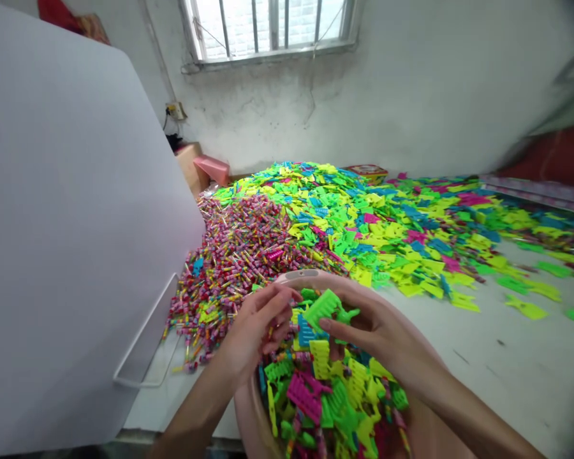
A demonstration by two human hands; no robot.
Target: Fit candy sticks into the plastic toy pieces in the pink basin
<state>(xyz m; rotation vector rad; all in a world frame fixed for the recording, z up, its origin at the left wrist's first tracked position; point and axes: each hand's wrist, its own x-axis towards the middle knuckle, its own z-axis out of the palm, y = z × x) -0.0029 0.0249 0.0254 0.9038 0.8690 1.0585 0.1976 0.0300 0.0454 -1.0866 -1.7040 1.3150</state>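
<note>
My right hand pinches a bright green plastic piece with comb-like slots, thumb on its face, above a pale pink tub. Beside it, my left hand is closed with curled fingers over the tub's left side; what it holds, if anything, I cannot make out. Inside the tub lie mixed plastic pieces, among them a magenta slotted piece, a yellow slotted piece and a blue slotted piece. Small wrapped sticks show between them.
Beyond the tub is a heap of small pink-wrapped sticks. A large pile of green, yellow, blue and magenta plastic pieces spreads rightward over the white table. A white panel stands at left, with a white wire frame beside it.
</note>
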